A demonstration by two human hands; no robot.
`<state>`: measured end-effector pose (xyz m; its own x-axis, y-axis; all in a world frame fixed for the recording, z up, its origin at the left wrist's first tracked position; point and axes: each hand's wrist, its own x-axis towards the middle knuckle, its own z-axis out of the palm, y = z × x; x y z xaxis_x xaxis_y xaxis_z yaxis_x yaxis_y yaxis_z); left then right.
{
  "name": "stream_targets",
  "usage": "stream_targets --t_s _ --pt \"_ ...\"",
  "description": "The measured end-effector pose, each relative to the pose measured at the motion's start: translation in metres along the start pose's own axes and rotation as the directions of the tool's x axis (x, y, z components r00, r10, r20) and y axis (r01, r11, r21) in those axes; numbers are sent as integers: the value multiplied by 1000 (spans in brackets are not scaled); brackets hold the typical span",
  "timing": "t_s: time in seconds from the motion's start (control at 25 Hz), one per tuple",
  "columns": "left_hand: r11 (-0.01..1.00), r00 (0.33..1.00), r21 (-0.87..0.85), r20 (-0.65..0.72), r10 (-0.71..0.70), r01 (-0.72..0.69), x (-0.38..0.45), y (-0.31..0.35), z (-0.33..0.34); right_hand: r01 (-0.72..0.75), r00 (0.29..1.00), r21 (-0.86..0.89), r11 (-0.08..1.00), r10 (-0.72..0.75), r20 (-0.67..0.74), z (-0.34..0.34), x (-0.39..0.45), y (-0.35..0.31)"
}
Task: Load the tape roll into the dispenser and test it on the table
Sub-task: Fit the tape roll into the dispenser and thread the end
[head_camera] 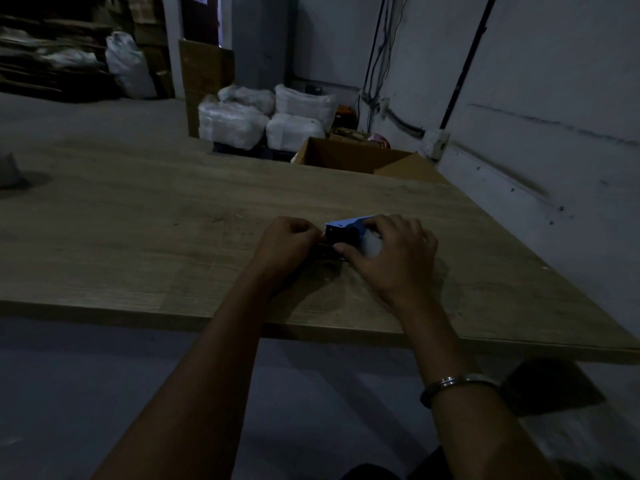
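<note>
A small blue and black tape dispenser (344, 230) rests on the wooden table (138, 220) near its front edge. My right hand (391, 258) grips the dispenser from the right, fingers curled over its top and thumb at its near side. A pale, clear tape roll (372, 244) shows between those fingers, seated in the dispenser. My left hand (289, 245) sits curled against the dispenser's left end, fingertips pinched at its black front part. What the left fingers pinch is too dark to make out.
An open cardboard box (363, 161) stands behind the table's far edge. White stuffed sacks (263, 116) lie on the floor beyond it. A pale object (8, 171) sits at the table's far left. A wall runs along the right.
</note>
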<state>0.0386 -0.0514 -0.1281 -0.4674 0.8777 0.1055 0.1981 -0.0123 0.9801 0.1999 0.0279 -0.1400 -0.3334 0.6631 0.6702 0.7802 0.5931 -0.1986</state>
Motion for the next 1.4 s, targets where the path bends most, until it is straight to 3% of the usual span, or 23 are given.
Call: stream_targets --t_s 0.16,0.4,0.76,0.96,1.24,1.4 --pt "1000 999 5 -40 10 -10 1 1 2 -10 1000 -15 1000 10 26 4 4 -2" --pt "985 996 -161 -45 -72 64 2 0 1 -11 1000 -12 1000 11 8 3 6 -7" --pt "975 992 -208 -80 -99 80 4 1 4 -48 999 71 996 46 18 3 4 -8" --pt "982 992 -171 -92 -91 75 4 1 6 -2 999 14 1000 2 34 3 4 -7" --pt "974 988 -211 -112 -108 83 5 2 7 -69 997 57 996 66 49 3 5 -12" --pt "915 966 -366 -127 -227 167 7 5 1 -150 988 104 983 145 53 0 6 -5"
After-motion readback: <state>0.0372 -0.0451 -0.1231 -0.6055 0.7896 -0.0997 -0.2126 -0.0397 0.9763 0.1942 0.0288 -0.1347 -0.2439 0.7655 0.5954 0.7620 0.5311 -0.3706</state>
